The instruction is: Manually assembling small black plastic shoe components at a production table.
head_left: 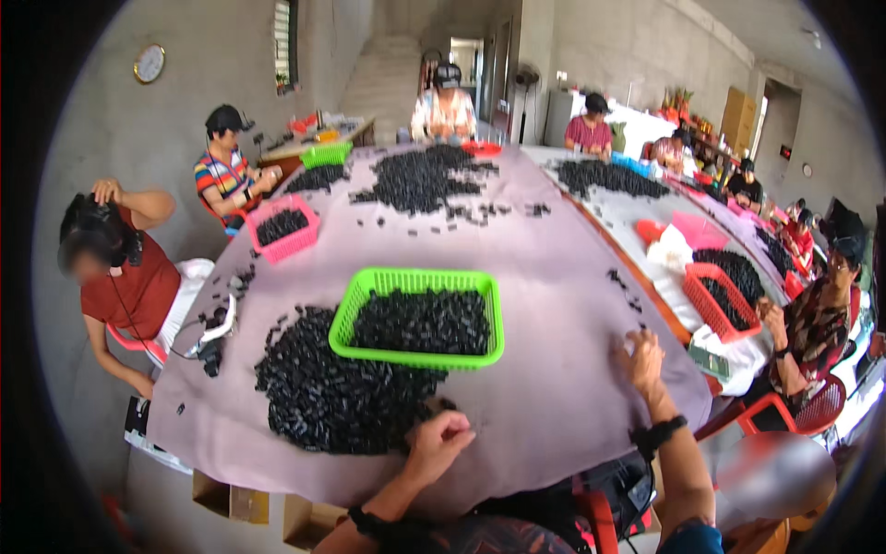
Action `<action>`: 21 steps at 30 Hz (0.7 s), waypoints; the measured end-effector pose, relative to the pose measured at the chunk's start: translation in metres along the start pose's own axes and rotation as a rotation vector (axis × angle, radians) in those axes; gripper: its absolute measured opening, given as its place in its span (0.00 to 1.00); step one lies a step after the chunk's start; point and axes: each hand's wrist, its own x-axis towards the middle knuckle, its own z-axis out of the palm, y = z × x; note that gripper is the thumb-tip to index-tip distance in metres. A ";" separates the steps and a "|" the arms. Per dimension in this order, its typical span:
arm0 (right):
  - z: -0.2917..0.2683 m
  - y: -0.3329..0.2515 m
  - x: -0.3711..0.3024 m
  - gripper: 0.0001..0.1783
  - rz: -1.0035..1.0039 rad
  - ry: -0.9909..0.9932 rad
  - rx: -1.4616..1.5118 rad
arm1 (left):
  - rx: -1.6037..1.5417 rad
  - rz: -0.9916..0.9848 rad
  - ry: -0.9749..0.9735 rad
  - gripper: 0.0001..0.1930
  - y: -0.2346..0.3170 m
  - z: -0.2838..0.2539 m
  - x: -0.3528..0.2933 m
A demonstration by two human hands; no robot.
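Small black pieces (341, 397) lie in a wide heap on the cloth-covered table, at my near left. My left hand (439, 447) rests at the heap's near right edge, thumb and fingers curled together; whatever they hold, if anything, is hidden. Partly on the heap stands a bright green plastic basket (496, 319), filled with more of the black pieces. To the right, my right hand (643, 359) is on the cloth with its fingers bent and apart, and I see nothing in its grasp. A tiny dark bit shows by its fingertips.
A pink basket (305, 242) of black pieces stands farther left, and another large black heap (420, 180) lies at the far end. Across a wooden edge on the right is a red basket (701, 294). Several people sit around the tables. Cardboard boxes (249, 503) stand below the near edge.
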 end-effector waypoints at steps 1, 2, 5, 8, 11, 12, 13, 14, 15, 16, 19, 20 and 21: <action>-0.009 -0.006 -0.004 0.15 -0.105 0.053 0.002 | -0.048 0.005 -0.006 0.05 0.004 0.001 -0.001; -0.011 -0.014 -0.006 0.10 -0.148 0.064 0.125 | -0.044 -0.008 -0.014 0.05 0.012 0.002 -0.003; -0.039 -0.066 -0.017 0.03 -0.179 -0.110 0.513 | -0.088 -0.011 -0.025 0.05 0.025 0.004 -0.008; -0.057 -0.107 -0.027 0.03 -0.156 -0.214 0.725 | -0.169 0.014 -0.056 0.06 0.031 0.010 -0.007; -0.059 -0.141 -0.036 0.06 -0.179 -0.365 0.845 | -0.185 0.024 -0.077 0.06 0.039 0.021 -0.010; -0.056 -0.150 -0.041 0.09 -0.194 -0.436 0.852 | -0.182 0.072 -0.086 0.07 0.040 0.026 -0.011; -0.056 -0.163 -0.045 0.09 -0.197 -0.436 0.853 | -0.179 0.119 -0.096 0.07 0.042 0.030 -0.013; -0.056 -0.175 -0.050 0.10 -0.241 -0.473 0.810 | -0.146 0.177 -0.115 0.08 0.050 0.033 -0.013; -0.056 -0.185 -0.054 0.11 -0.283 -0.510 0.765 | -0.144 0.175 -0.117 0.08 0.061 0.037 -0.015; -0.053 -0.194 -0.056 0.11 -0.279 -0.512 0.766 | -0.155 0.218 -0.129 0.08 0.074 0.042 -0.018; -0.041 -0.214 -0.066 0.11 -0.335 -0.621 0.760 | -0.050 0.337 -0.151 0.10 0.089 0.052 -0.019; -0.040 -0.221 -0.071 0.11 -0.385 -0.639 0.738 | -0.011 0.402 -0.177 0.11 0.095 0.057 -0.019; -0.037 -0.227 -0.077 0.11 -0.433 -0.658 0.712 | 0.025 0.468 -0.205 0.12 0.098 0.061 -0.019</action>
